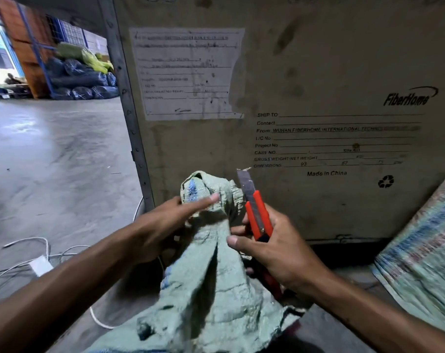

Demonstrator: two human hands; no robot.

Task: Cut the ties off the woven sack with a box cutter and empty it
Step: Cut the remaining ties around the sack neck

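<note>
While the left hand (165, 220) steadies the bunched neck of the sack (211, 271), fingers curled round the gathered weave and forefinger laid straight along it, the right hand (275, 248) has its fingers wrapped tight on the cutter (257, 212). Blade out, pointing up, just beside the neck on its right. Likely reason: neck held taut and upright so the blade can reach the tie without nicking fingers. No tie clearly visible; the neck looks closed. Sack stands on the floor against a crate (318, 72). Crate print: "FiberHome", "SHIP TO", "From WUHAN FIBERHOME INTERNATIONAL", "Made in China". Pasted label (188, 72) unreadable.
</note>
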